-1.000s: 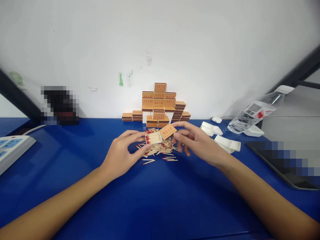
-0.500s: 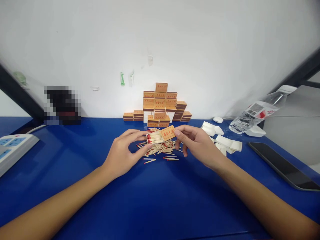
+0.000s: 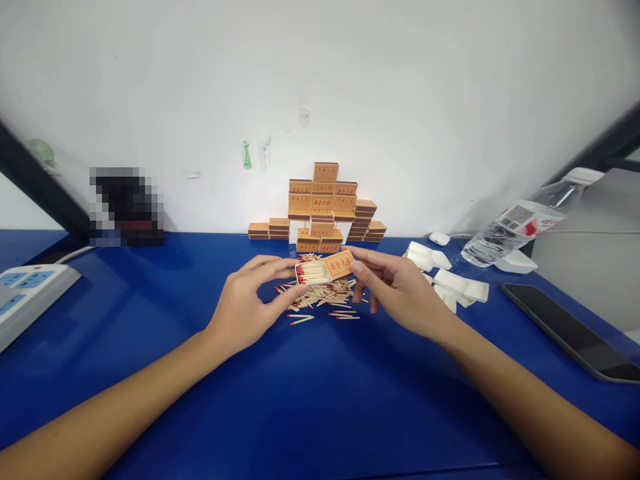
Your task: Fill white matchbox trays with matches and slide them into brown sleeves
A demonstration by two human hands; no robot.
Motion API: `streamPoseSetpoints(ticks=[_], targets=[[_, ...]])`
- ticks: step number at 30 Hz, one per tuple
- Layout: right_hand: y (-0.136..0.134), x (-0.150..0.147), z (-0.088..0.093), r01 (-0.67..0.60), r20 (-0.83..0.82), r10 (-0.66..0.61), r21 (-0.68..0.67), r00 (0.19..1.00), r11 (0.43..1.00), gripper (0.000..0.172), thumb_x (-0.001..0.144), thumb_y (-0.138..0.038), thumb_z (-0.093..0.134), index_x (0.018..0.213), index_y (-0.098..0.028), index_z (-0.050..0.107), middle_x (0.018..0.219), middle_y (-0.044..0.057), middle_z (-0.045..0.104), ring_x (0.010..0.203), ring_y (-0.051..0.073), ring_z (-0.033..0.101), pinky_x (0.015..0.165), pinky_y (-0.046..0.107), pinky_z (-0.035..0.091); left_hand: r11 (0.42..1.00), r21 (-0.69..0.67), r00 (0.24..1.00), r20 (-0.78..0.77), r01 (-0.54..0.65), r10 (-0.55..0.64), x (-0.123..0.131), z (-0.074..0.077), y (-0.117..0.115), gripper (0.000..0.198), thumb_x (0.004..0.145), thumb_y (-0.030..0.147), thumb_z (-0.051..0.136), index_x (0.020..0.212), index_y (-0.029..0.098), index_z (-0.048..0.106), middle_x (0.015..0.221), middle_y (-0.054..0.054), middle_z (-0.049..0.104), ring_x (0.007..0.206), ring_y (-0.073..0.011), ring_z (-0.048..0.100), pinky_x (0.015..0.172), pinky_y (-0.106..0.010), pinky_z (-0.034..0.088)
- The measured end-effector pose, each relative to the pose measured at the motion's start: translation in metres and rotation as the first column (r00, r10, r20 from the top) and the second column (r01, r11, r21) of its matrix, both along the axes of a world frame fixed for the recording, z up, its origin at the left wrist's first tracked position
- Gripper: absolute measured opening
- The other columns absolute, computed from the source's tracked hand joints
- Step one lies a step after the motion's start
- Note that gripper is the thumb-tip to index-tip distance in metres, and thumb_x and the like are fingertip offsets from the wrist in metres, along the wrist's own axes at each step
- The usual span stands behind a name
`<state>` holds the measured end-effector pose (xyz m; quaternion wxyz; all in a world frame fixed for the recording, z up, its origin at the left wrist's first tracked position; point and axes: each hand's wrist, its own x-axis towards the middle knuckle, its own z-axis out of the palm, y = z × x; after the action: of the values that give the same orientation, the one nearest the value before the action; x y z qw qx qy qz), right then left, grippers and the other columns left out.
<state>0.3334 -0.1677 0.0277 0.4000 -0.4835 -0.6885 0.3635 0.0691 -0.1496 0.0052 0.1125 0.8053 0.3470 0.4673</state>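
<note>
Above a loose pile of red-tipped matches [image 3: 333, 293], both hands hold one partly opened matchbox. Its white inner tray [image 3: 314, 283], filled with matches, sticks out to the left of the orange sleeve [image 3: 340, 265]. My left hand [image 3: 253, 297] is closed on the tray's left end, thumb at the near side and fingers at the far side. The sleeve's right end is pinched between the thumb and fingers of my right hand [image 3: 393, 283]. A few single matches [image 3: 301, 321] lie nearer to me on the blue table.
A stepped stack of matchboxes [image 3: 324, 203] stands against the white wall. On the right are empty white trays [image 3: 453, 281], a white earphone case [image 3: 439, 238], a tilted water bottle [image 3: 523, 217] and a phone [image 3: 570, 330]. A power strip [image 3: 35, 293] lies at left.
The camera view has shifted slightly. Both hands keep their hold on the matchbox, and the tray sticks out about as far as before.
</note>
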Motion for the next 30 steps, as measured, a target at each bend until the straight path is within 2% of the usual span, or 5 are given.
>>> streamPoseSetpoints(ticks=[9,14,22,26,30], targets=[[-0.002,0.003,0.0,0.023,0.088,-0.031,0.09,0.996,0.996,0.047,0.106,-0.051,0.051,0.138,-0.021,0.068,0.095,0.006,0.077,0.058,0.014,0.07,0.044,0.025,0.052,1.0,-0.019,1.0,-0.003,0.009,-0.009,-0.001,0.001,0.0,0.028,0.091,0.034,0.078,0.116,0.022,0.076,0.112,-0.005,0.077,0.103,-0.0173,0.072,0.094,-0.033,0.062],[-0.003,0.004,0.002,0.043,0.129,-0.062,0.145,0.99,0.988,0.042,0.106,-0.048,0.052,0.132,-0.021,0.071,0.083,0.003,0.076,0.056,0.014,0.07,0.047,0.026,0.052,0.999,-0.031,1.0,-0.004,0.019,-0.019,-0.001,0.001,-0.001,0.029,0.091,0.035,0.079,0.116,0.022,0.076,0.113,-0.005,0.077,0.105,-0.0164,0.072,0.097,-0.031,0.062],[-0.008,0.0,0.008,0.049,0.104,-0.06,0.104,0.993,0.993,0.042,0.108,-0.051,0.047,0.111,-0.017,0.071,0.076,0.003,0.073,0.052,0.013,0.067,0.042,0.024,0.048,1.0,-0.022,1.0,-0.02,0.018,-0.018,-0.001,0.0,0.0,0.026,0.09,0.036,0.079,0.112,0.022,0.077,0.111,-0.005,0.077,0.104,-0.0177,0.072,0.095,-0.033,0.063],[-0.011,-0.002,0.008,0.05,0.131,-0.06,0.076,0.99,0.996,0.044,0.108,-0.051,0.045,0.12,-0.018,0.072,0.065,0.0,0.07,0.046,0.012,0.061,0.043,0.024,0.048,0.998,-0.034,0.998,-0.03,0.061,-0.062,-0.001,0.002,0.0,0.024,0.093,0.034,0.076,0.114,0.022,0.076,0.115,-0.005,0.076,0.106,-0.0172,0.072,0.098,-0.033,0.062],[-0.012,-0.006,0.006,0.003,0.036,-0.003,0.013,0.999,1.0,0.05,0.108,-0.054,0.044,0.128,-0.017,0.072,0.071,0.004,0.073,0.055,0.014,0.066,0.044,0.024,0.052,0.994,-0.083,0.997,-0.021,0.076,-0.078,0.0,0.003,-0.002,0.028,0.093,0.034,0.076,0.118,0.022,0.075,0.116,-0.006,0.077,0.104,-0.0171,0.073,0.095,-0.031,0.062]])
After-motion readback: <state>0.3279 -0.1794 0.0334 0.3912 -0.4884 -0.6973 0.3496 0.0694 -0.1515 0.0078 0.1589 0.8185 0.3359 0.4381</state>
